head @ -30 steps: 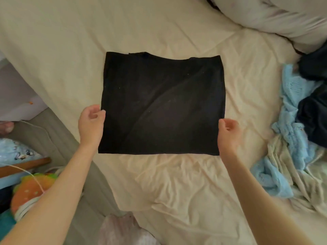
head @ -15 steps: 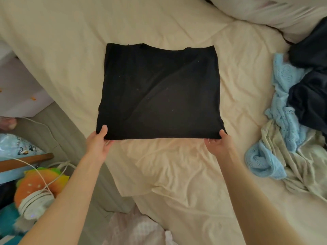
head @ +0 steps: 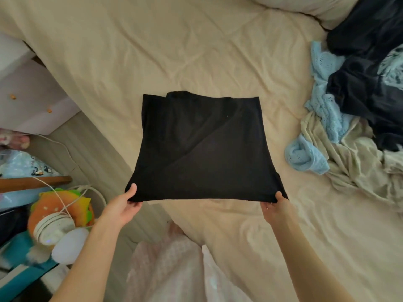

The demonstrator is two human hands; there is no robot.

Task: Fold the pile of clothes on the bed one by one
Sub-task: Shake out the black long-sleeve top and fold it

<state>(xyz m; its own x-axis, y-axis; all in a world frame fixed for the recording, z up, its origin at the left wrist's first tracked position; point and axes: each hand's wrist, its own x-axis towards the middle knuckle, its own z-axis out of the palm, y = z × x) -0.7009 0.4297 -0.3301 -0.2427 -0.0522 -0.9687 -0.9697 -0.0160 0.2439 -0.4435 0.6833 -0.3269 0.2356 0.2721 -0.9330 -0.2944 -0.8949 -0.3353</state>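
Observation:
A black garment [head: 202, 147], folded into a rough square, lies on the cream bed sheet [head: 174, 51]. My left hand [head: 123, 208] pinches its near left corner, thumb on top. My right hand [head: 275, 207] pinches the near right corner the same way. The near edge is lifted slightly off the sheet between both hands. A pile of unfolded clothes [head: 357, 110] lies at the right: dark navy pieces, a light blue knit and a pale cream piece.
The bed's left edge runs diagonally; beyond it are a white drawer unit [head: 28, 101], a burger-shaped plush [head: 61, 205] with a white cable, and a round white lamp [head: 69, 245]. Pillows [head: 305, 5] lie at the top right. Pink patterned fabric [head: 174, 269] is below.
Both hands slid from the garment's sides down to its near corners and took hold of them. The near edge has risen a little, and the view has shifted.

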